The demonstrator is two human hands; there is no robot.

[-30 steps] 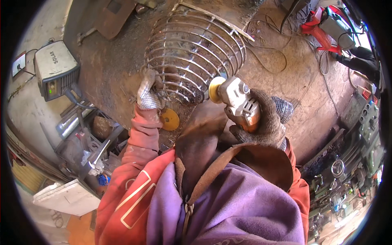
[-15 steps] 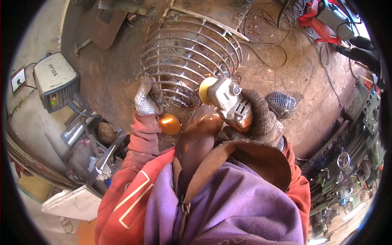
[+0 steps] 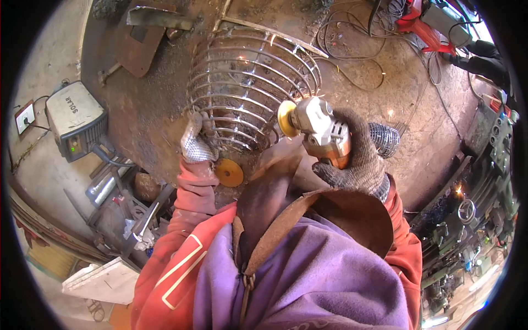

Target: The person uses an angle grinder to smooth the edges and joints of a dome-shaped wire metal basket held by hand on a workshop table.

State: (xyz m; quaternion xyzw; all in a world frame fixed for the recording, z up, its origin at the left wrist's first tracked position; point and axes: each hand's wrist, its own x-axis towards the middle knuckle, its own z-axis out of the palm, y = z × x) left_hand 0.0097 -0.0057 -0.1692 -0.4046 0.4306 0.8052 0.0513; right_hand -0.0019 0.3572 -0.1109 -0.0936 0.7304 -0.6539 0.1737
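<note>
A curved metal frame of bent rods (image 3: pixel 242 82) lies on the floor before me. My gloved left hand (image 3: pixel 198 141) grips its lower left edge, fingers wrapped round a rod. In my gloved right hand (image 3: pixel 360 159) is an angle grinder (image 3: pixel 324 132), held by its body. The grinder's yellow disc (image 3: pixel 286 119) is beside the frame's lower right side; I cannot tell whether it touches the rods. A loose orange disc (image 3: pixel 229 172) lies on the floor below my left wrist. A few sparks show near the grinder.
A boxy welding machine (image 3: pixel 77 121) stands at left, above scrap metal (image 3: pixel 132 214). A black mesh cylinder (image 3: pixel 384 139) lies right of the grinder. Cables (image 3: pixel 352 49) coil at the far right near a red-and-grey machine (image 3: pixel 426 30). Workshop machinery with a handwheel (image 3: pixel 466 210) lines the right side.
The grinder and my right hand have moved slightly right, the disc away from the frame's lower rods. Fewer sparks fly. The orange disc no longer glows brightly. My left hand keeps its grip.
</note>
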